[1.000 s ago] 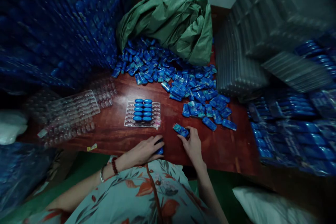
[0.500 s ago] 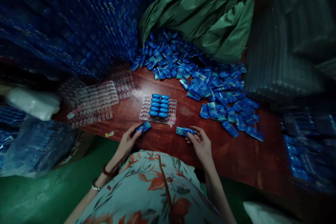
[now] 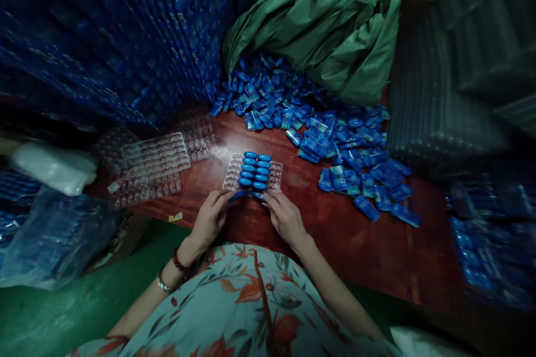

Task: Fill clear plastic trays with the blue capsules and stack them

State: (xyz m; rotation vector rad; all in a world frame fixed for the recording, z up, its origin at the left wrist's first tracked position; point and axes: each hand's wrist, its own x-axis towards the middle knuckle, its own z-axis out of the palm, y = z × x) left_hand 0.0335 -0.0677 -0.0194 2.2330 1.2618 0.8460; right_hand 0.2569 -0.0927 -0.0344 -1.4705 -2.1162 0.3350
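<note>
A clear plastic blister tray [image 3: 274, 177] lies on the red-brown table [image 3: 360, 245], with two columns of blue oval items [image 3: 254, 169] seated in its middle slots. My left hand [image 3: 210, 216] grips a small blue packet [image 3: 238, 196] at the tray's near edge. My right hand [image 3: 285, 217] holds another blue packet [image 3: 258, 196] right beside it, also at the near edge. Both hands almost meet in front of the tray.
A heap of loose blue packets [image 3: 318, 128] spreads across the table's far right, below a crumpled green sack [image 3: 330, 28]. Empty clear trays [image 3: 153, 162] lie at the left. Stacked blue packs [image 3: 125, 33] wall the left; clear tray stacks [image 3: 452, 83] stand on the right.
Both hands have come together from either side and brought their blue packets up to the near edge of the tray. The view has shifted only slightly.
</note>
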